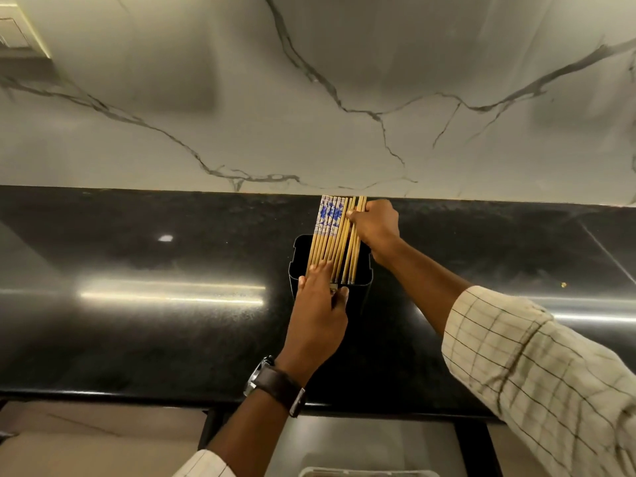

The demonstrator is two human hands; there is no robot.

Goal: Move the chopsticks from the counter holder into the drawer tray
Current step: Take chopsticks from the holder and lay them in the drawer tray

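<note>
Here are the chopsticks (333,241), a tight row of pale wooden sticks lying side by side, spread flat like a fan across the open top of the holder (329,270). Their upper ends carry a blue and white flower pattern on the left sticks; the right ones look plain wood. The holder is a black, boxy container with rounded corners, standing upright on the glossy black worktop (137,304), close to the marble wall.
</note>
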